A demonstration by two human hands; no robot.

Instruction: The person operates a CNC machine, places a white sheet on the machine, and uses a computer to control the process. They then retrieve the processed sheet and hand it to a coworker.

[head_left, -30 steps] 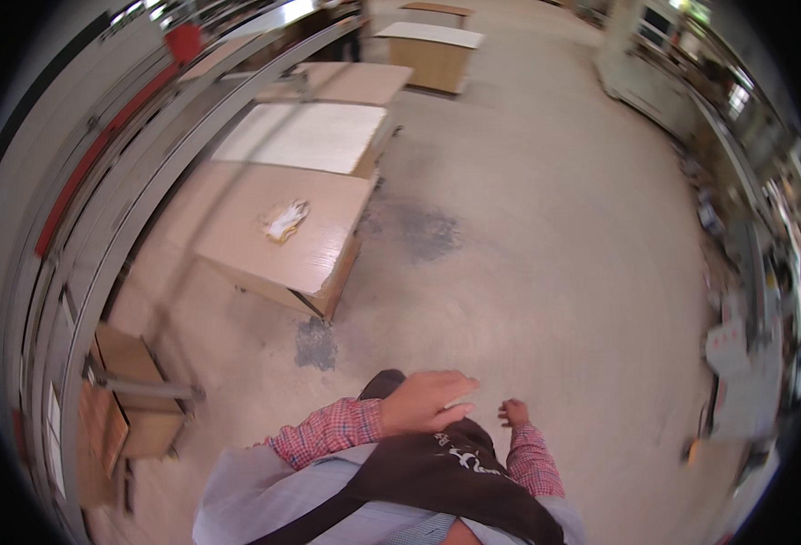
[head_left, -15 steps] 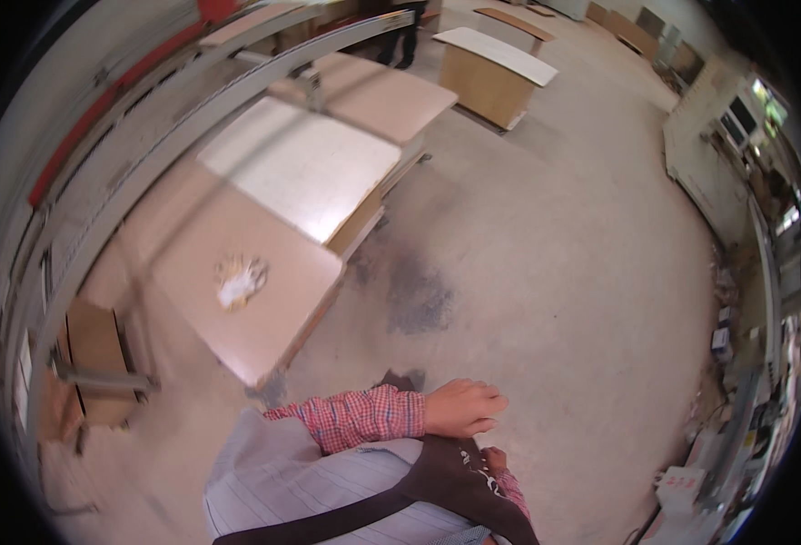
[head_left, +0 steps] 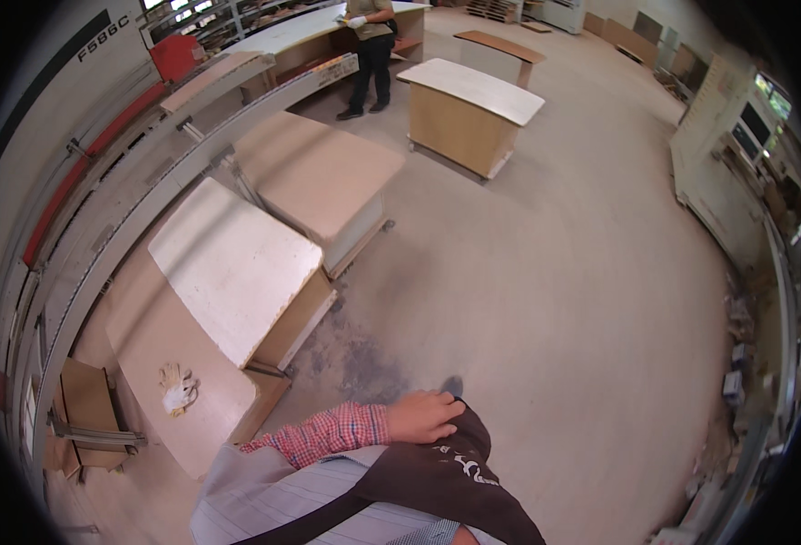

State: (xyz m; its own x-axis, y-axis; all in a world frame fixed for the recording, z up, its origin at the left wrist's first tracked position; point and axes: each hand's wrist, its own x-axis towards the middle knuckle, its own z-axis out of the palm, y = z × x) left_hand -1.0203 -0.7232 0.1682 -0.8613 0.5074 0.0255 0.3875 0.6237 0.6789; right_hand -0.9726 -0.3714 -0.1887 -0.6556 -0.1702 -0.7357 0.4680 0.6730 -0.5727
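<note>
My left hand (head_left: 423, 416), in a red checked sleeve, is at the upper edge of the dark brown apron (head_left: 419, 477) I wear. Its fingers are bent over and closed on the cloth. My right hand does not show; a small patch of skin appears at the lower edge below the apron. To my left, a pair of white and yellowish work gloves (head_left: 179, 391) lies on the nearest beige board-topped stack (head_left: 219, 409). Neither hand touches the gloves.
Beyond stand a white-topped stack (head_left: 246, 272), a beige-topped stack (head_left: 328, 173) and a wheeled white-topped unit (head_left: 473, 91). A long machine rail (head_left: 146, 163) runs along the left. A gloved person (head_left: 370, 54) stands at the far bench. Machinery (head_left: 727, 154) lines the right.
The view has swung upward and right, showing the far person more fully. My left hand has come down onto the apron, and my right hand has dropped out of sight.
</note>
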